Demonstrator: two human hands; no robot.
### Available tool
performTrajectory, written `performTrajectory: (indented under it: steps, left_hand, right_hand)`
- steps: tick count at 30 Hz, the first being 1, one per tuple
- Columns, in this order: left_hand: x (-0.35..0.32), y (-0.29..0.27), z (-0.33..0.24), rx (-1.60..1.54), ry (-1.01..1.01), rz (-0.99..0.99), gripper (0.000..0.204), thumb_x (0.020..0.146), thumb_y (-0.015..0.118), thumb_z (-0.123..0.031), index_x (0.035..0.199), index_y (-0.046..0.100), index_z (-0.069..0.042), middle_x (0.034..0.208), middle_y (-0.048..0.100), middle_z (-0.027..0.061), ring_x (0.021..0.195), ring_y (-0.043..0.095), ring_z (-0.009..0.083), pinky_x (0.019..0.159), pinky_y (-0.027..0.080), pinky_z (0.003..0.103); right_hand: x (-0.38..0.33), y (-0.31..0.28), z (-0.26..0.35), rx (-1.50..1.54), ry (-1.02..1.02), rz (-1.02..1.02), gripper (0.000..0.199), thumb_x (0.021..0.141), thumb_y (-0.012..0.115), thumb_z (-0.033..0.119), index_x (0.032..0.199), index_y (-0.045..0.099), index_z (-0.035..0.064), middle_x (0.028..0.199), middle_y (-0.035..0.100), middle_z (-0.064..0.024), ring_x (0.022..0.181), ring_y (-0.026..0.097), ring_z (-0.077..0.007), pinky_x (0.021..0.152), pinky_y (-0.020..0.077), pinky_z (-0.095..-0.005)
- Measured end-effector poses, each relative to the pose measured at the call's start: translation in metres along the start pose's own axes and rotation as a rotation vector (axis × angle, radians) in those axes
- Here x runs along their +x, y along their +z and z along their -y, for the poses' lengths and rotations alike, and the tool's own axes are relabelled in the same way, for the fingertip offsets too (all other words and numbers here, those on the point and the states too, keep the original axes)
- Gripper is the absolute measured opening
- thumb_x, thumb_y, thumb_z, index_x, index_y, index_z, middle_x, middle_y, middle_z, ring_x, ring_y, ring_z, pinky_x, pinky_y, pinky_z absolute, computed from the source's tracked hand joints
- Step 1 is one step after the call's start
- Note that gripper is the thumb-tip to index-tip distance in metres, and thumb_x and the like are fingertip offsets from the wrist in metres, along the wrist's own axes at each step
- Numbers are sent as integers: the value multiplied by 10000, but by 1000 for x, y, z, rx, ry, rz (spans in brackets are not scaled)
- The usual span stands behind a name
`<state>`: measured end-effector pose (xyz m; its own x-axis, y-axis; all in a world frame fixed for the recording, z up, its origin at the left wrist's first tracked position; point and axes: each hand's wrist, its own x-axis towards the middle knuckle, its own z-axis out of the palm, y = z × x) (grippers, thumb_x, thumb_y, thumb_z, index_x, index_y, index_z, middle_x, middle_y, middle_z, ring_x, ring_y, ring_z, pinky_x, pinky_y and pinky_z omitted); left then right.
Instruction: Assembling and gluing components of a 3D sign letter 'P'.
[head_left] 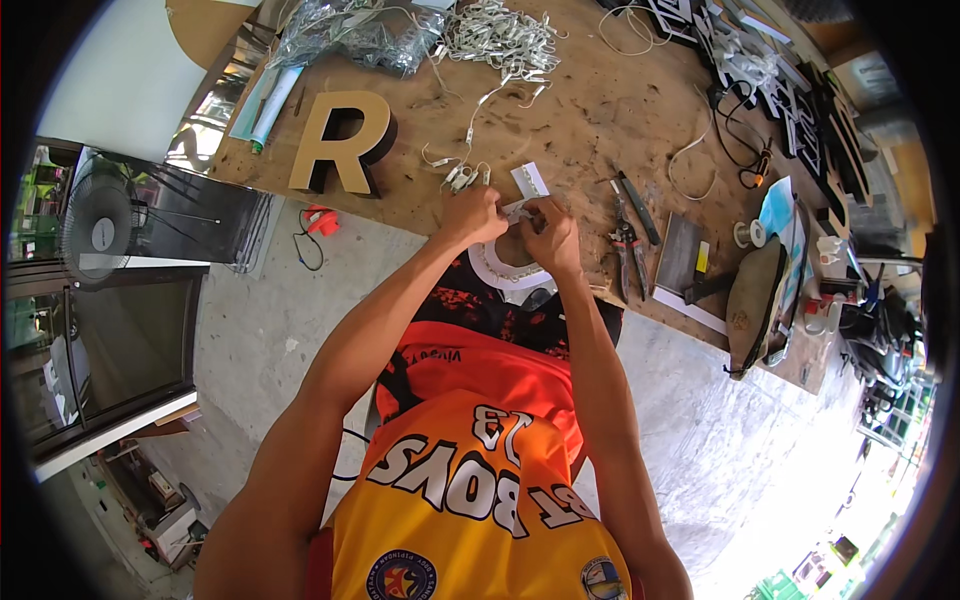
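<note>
At the table's near edge lies a flat white letter-shaped panel (pixel 490 268), its curved part overhanging my lap and a straight end showing beyond my fingers. Small light modules (pixel 520 277) on wire run along its curve. My left hand (pixel 470 214) is closed in a pinch over the panel's left side. Close beside it, my right hand (pixel 552 236) is closed too, fingertips bent down. Between the fingertips is a small whitish piece, seemingly part of the module string, mostly hidden. Loose modules (pixel 462 178) lie just beyond my left hand, their wire leading to the far pile.
A gold-faced letter block (pixel 343 143) with black sides stands left on the wooden table (pixel 600 110). Pliers (pixel 627 245) and a dark-handled cutter (pixel 640 208) lie right. Farther off are a module pile (pixel 500 40) and plastic bags (pixel 370 40). A fan (pixel 100 225) stands left.
</note>
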<state>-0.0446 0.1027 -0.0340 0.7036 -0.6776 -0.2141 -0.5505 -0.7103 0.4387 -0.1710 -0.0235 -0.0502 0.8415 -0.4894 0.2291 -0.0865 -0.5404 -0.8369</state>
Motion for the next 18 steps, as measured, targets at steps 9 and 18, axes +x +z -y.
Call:
performTrajectory:
  steps: [9,18]
  left_hand:
    - [29,-30,17,86,32,354,308,767,727,-352,941,780,-103,911,747,178,902,720,348,766,564,446]
    - [2,-53,37,75,317,303,234,767,707,-192,975,777,-111,894,745,168,874,719,339,790,564,447]
  right_hand:
    - [15,0,13,-38,114,-6,233,740,824,132,857,683,-11,829,686,-180,749,692,-354,655,539,-418]
    - [9,8,22,-327,79,23,267,753,827,154,913,677,2,892,672,-184,775,673,-384,676,535,-453]
